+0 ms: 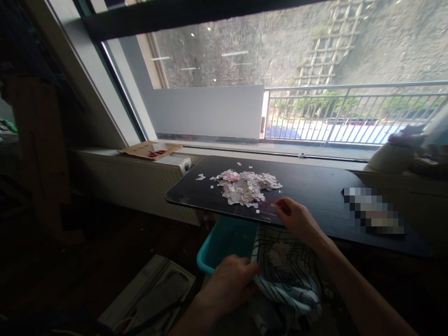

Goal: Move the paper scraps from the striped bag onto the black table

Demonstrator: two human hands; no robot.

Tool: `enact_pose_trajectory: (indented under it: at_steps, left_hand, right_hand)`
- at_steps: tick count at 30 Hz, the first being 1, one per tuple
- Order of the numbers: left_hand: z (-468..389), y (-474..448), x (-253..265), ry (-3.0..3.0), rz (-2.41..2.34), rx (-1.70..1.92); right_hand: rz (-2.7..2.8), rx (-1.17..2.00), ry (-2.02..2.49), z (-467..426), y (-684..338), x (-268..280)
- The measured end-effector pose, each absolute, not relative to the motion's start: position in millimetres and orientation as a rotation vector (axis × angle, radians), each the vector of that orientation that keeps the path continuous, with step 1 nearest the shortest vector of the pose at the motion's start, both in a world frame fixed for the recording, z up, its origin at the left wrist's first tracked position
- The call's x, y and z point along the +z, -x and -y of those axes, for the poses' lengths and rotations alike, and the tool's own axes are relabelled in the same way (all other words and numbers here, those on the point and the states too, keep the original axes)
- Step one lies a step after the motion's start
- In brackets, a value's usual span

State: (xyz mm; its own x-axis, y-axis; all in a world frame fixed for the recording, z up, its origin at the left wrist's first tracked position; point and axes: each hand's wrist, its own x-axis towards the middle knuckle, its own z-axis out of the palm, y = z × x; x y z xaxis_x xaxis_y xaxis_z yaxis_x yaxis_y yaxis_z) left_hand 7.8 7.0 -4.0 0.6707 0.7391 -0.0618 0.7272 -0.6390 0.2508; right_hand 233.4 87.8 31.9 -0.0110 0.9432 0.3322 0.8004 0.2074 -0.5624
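A heap of small torn paper scraps (245, 186), mostly white with some pink, lies on the black tabletop (308, 179). At the table's near edge, just right of the heap, my right hand (296, 217) pinches with thumb and forefinger; what sits between the tips is too small to make out. Below the edge stands a teal plastic basin (206, 255), its near rim gripped by my left hand (235, 280). A white cloth with dark lines (297, 284) hangs beside that hand, with several paper scraps (280, 254) lying on it.
A blurred-out object (374, 212) lies on the table's right side. To the left, red-handled scissors (157, 153) rest on cardboard (140, 149) above a radiator (175, 186). A window with a railing outside spans the back. White boxes (150, 284) stand low at left.
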Motion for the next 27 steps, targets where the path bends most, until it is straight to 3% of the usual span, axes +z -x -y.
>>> enact_pose_trajectory:
  at_steps: [27]
  left_hand:
    - [-5,-9,2,-2.592,-1.198,0.008]
  right_hand:
    - [1.884,0.459,1.432,-84,-202,26]
